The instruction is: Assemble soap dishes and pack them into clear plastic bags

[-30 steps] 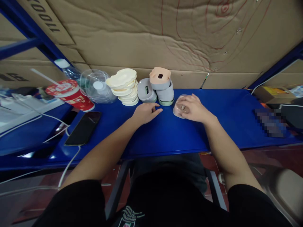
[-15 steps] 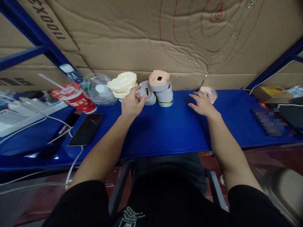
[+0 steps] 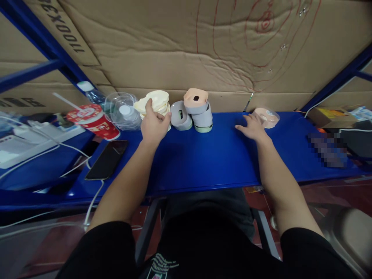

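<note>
One clear tub (image 3: 276, 117) near the right hand (image 3: 252, 127) holds a peach piece (image 3: 267, 117)

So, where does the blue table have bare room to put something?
Mainly between left forearm and right forearm, in front of the grey stack; another lies right of the right forearm. The back left is crowded: red cup, bottle, clear containers, cream stack.

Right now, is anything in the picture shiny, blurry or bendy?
In the head view, the blue posts lean steeply, probably from wide-lens stretching; also in the head view, the blue table has a soft sheen, the shirt print is too fuzzy to read, and a patch at the right is broken into squares, hiding what's there.
</note>
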Motion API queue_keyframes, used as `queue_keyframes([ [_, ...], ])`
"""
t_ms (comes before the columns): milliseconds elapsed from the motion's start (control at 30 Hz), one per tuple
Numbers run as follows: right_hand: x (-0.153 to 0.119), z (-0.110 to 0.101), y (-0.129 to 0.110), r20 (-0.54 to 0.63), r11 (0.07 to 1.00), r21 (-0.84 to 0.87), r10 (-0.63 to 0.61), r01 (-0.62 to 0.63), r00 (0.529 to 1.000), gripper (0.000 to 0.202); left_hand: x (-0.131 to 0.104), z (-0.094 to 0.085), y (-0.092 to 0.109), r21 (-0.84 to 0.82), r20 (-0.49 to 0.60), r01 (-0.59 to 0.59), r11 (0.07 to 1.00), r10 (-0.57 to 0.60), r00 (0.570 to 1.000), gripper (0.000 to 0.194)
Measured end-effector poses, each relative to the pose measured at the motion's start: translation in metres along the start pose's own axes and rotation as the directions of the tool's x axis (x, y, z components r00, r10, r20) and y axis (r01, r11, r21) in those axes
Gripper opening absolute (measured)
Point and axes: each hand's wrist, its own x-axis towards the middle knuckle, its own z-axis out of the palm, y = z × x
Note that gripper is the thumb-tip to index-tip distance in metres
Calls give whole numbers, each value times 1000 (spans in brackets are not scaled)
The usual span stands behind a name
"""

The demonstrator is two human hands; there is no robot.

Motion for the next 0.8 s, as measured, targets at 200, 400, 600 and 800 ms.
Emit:
queue_keyframes([
  [200, -6, 15, -22, 117, 983, 38, -180, 177, 977, 80, 9, 5, -15, -9, -71, 5, 1000, -5, 997, 60],
  [400, -12, 18, -34, 247, 961, 53, -277, 273, 928, 76, 8, -3, -14, 53, -113, -5, 999, 11, 994, 33],
  [600, -15, 15, -36, 254, 958, 60, -286, 280, 924, 76, 4, -15, -2, 61, -122, 45, 997, -37, 992, 24],
  [800, -19, 14, -43, 98, 921, 160, -372, 355, 923, 70, -7, -26, 13, 37, -130, -60, 997, 65, 989, 37],
])
